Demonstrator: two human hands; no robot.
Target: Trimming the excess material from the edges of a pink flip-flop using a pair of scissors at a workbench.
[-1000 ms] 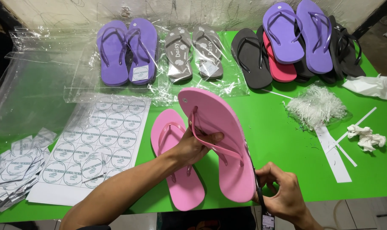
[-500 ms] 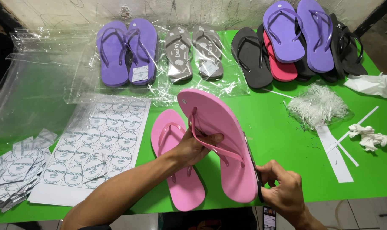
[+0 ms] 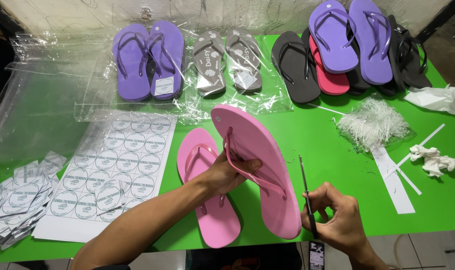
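My left hand (image 3: 226, 174) grips a pink flip-flop (image 3: 260, 165) by its strap and holds it tilted above the green table (image 3: 312, 135). Its pair, a second pink flip-flop (image 3: 207, 212), lies flat on the table just beneath and to the left. My right hand (image 3: 337, 220) is near the table's front edge, right of the raised flip-flop's heel. It holds small scissors (image 3: 305, 190) with the blades pointing up and away.
Purple flip-flops (image 3: 148, 57) and grey ones (image 3: 227, 60) lie in clear bags at the back. A pile of purple, black and red flip-flops (image 3: 350, 47) sits back right. A round-sticker sheet (image 3: 115, 167) and cut stickers (image 3: 15, 200) lie left; white plastic ties (image 3: 372, 122) and paper scraps (image 3: 432, 159) right.
My right hand has risen a little at the front edge and brought the scissors up, blades now standing clear beside the raised flip-flop. The left hand and flip-flop have barely moved.
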